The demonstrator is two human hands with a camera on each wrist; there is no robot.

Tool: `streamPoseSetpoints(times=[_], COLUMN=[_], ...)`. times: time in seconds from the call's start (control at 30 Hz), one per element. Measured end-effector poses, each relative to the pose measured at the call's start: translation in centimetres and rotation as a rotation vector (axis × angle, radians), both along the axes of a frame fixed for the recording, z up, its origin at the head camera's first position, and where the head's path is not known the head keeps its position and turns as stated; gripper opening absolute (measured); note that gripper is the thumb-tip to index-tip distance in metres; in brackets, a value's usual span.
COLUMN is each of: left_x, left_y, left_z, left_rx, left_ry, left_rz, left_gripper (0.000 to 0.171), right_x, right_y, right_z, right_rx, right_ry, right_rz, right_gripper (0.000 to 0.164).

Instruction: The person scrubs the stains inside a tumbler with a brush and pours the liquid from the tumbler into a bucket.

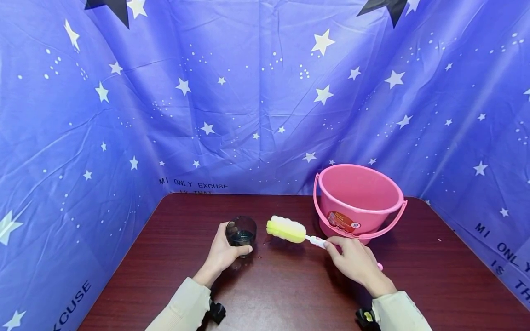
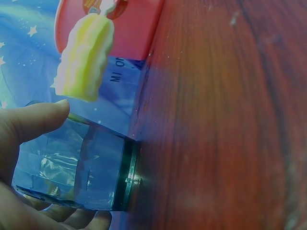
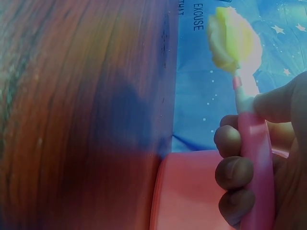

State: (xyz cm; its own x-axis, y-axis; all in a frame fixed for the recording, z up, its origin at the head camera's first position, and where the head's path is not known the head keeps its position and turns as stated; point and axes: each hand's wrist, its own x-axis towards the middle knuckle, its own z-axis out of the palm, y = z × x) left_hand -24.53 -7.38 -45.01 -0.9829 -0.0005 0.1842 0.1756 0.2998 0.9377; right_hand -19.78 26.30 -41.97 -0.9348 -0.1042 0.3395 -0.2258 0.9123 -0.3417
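Observation:
My left hand (image 1: 219, 255) grips a dark, see-through glass cup (image 1: 242, 233), thumb on the near side and fingers around the other. The cup stands upright with its mouth up, its base (image 2: 125, 175) right at the tabletop in the left wrist view. In my right hand (image 1: 355, 260) is a sponge cup brush with a yellow-and-white head (image 1: 287, 230). My fingers curl around its pink handle (image 3: 257, 167), and the thumb lies along the white neck. The brush head points left toward the cup, above the table and a short way apart from it.
A pink bucket (image 1: 360, 191) with its handle hanging down in front stands at the back right, just behind my right hand. Small wet drops dot the dark red wooden table (image 1: 273, 289) between the hands. A blue star-printed cloth (image 1: 256, 92) walls the table's back and sides.

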Motion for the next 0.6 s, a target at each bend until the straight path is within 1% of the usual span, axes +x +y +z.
streamPoseSetpoints(times=[0.13,0.33,0.6], left_x=[0.02,-0.07,-0.02], left_y=[0.01,-0.06,-0.02], left_z=[0.01,-0.16,0.01], left_rx=[-0.002,0.0,0.004], left_ry=[0.004,-0.004,-0.004], left_rz=[0.006,0.011,0.004], left_gripper=[0.082,0.082,0.082], right_x=[-0.02,-0.05,0.0], right_y=[0.04,-0.06,-0.22], right_z=[-0.16,-0.27,-0.29], right_rx=[0.006,0.007,0.019], right_ry=[0.0,-0.029,-0.054], right_rz=[-0.007,-0.014,-0.027], right_gripper=[0.017,0.017,0.017])
